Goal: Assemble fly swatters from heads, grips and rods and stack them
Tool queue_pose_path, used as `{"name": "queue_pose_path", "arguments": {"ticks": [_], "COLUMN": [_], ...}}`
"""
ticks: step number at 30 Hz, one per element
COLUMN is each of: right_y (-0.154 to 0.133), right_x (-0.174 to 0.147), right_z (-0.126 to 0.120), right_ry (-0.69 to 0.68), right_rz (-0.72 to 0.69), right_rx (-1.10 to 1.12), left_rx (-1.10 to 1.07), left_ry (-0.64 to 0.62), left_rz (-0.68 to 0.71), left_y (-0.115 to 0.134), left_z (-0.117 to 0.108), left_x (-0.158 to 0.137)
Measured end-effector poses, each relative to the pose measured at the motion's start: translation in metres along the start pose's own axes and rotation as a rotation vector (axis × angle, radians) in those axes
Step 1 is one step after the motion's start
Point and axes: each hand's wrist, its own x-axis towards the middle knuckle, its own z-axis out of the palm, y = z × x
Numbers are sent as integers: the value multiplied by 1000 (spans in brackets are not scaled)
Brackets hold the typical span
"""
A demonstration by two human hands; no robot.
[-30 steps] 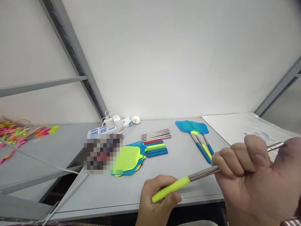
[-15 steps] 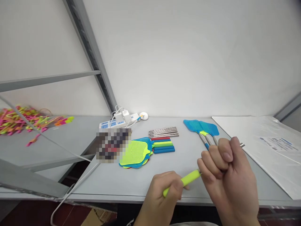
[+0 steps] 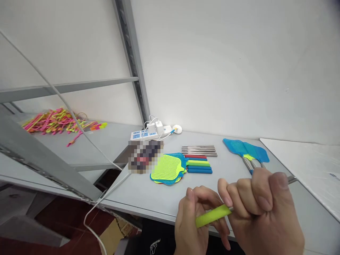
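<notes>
My right hand (image 3: 262, 212) is closed in a fist around a metal rod (image 3: 292, 179), whose tip pokes out past the thumb. On the rod's other end sits a lime-green handle (image 3: 214, 215). My left hand (image 3: 190, 221) is loosened around that handle, thumb raised and fingers apart behind it. Beyond the hands lies a stack of green and blue fly swatter heads (image 3: 167, 168), beside red, green and blue handles (image 3: 199, 169). Several bare metal rods (image 3: 198, 151) lie behind these. Blue fly swatter heads on metal rods (image 3: 256, 151) lie at the right, partly hidden by my right hand.
A white power strip (image 3: 138, 135) with plugged-in chargers is by the wall. Next to it is a blurred-out item (image 3: 145, 157). A white cable (image 3: 92, 209) hangs over the table edge. White sheeting (image 3: 313, 170) covers the right side; colourful strips (image 3: 58, 122) lie on the left shelf.
My left hand has gone from a closed grip on the green handle to loosened fingers with the thumb lifted. My right hand stays closed on the rod. The view has swung left.
</notes>
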Motion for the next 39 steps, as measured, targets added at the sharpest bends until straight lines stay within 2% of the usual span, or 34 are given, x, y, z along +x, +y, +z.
{"name": "queue_pose_path", "arguments": {"ticks": [7,11,16,21,25,27,30,35,37,39], "right_y": [14,20,28,35,40,44,56,94,108,117], "right_x": [9,10,8,13,31,42,54,63,63,62], "right_z": [13,18,21,27,33,32,23,1,-6,-12], "right_ry": [-115,-196,-224,-255,-320,-366,-487,-559,-627,-711], "right_rz": [87,212,295,298,288,278,189,-17,-41,-64], "right_rx": [-18,-31,-23,-38,-124,-283,-760,-1760,-1993,-2088], "left_rx": [-76,-147,-182,71,524,767,1032,1113,1137,1177], "left_ry": [181,257,362,408,336,316,378,608,640,655], "left_rz": [6,-13,7,22,141,170,207,285,294,308], "left_y": [3,8,17,33,50,61,81,112,116,116], "left_z": [-7,0,4,-5,-13,-20,-37,-64,-67,-67], "left_x": [-7,-10,-15,-18,-18,-19,-19,-15,-13,-11]}}
